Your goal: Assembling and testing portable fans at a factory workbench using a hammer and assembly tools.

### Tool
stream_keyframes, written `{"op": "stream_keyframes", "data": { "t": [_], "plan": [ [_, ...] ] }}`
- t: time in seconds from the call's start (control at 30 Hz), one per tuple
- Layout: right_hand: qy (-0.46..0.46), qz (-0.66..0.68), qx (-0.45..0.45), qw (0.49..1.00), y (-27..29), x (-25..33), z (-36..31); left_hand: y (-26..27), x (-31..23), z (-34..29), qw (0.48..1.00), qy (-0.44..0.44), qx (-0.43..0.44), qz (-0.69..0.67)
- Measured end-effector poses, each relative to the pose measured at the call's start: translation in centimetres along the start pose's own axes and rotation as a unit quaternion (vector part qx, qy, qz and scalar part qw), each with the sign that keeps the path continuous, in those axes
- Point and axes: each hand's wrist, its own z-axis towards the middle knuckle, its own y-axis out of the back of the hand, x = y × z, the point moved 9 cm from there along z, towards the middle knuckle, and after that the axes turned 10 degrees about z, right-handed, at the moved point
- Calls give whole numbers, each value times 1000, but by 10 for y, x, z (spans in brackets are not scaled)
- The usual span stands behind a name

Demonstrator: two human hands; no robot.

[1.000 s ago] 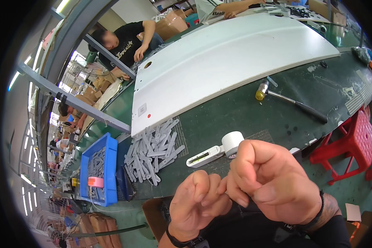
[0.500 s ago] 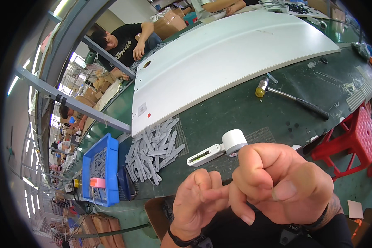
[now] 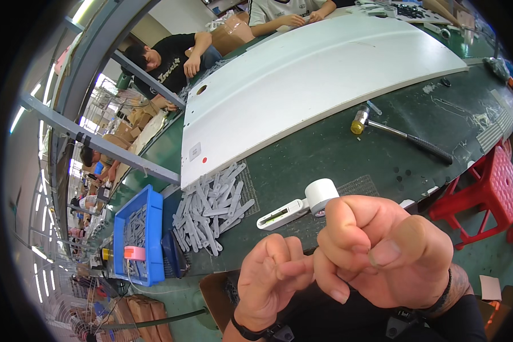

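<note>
Both of my hands are raised close together over the near edge of the bench. My left hand point(image 3: 272, 279) is closed, its thumb and fingers pinched together, and its fingertips meet the fingers of the other hand. My right hand point(image 3: 390, 256) is closed too, with curled fingers and the thumb pressed inward. Whatever either hand holds, if anything, is hidden or too small to make out. Just beyond them on the bench lies a white device point(image 3: 283, 215) with a slotted handle and a round head, partly covered by my right hand.
Left of the device is a pile of grey plastic strips point(image 3: 211, 212), beside a blue bin point(image 3: 155, 228) of similar pieces. A large white panel point(image 3: 313, 91) spans the bench. A yellow-tipped mallet point(image 3: 402, 134) lies right, near a red stool point(image 3: 484, 196). Co-workers sit across the bench.
My right hand has shifted slightly left, with its thumb tilted a little differently. My left hand is nearly still. A co-worker at the far side has leaned further into view.
</note>
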Motion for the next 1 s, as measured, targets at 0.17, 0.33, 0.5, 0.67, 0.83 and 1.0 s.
{"op": "stream_keyframes", "data": {
  "t": [0.17, 0.33, 0.5, 0.67, 0.83, 1.0],
  "plan": [
    [0, 37, 32, 999, 0, 1, 1, 2, -3, 2, 1000, -8, -14, 25],
    [-12, 84, 59, 995, 12, -6, 12, -2, 11, -1, 999, 41, 23, 2],
    [-1, 35, 7, 999, 24, -11, 21, 2, 23, 0, 996, 67, 22, -45],
    [17, 84, 47, 995, 27, -11, 25, 4, 27, 4, 989, 74, 57, -111],
    [95, -74, -10, 993, 35, 11, 18, 14, 10, 11, 999, 17, -27, 12],
    [378, -705, -167, 576, 51, 89, -21, 135, -45, -7, 852, -101, -222, 463]
  ]
}}
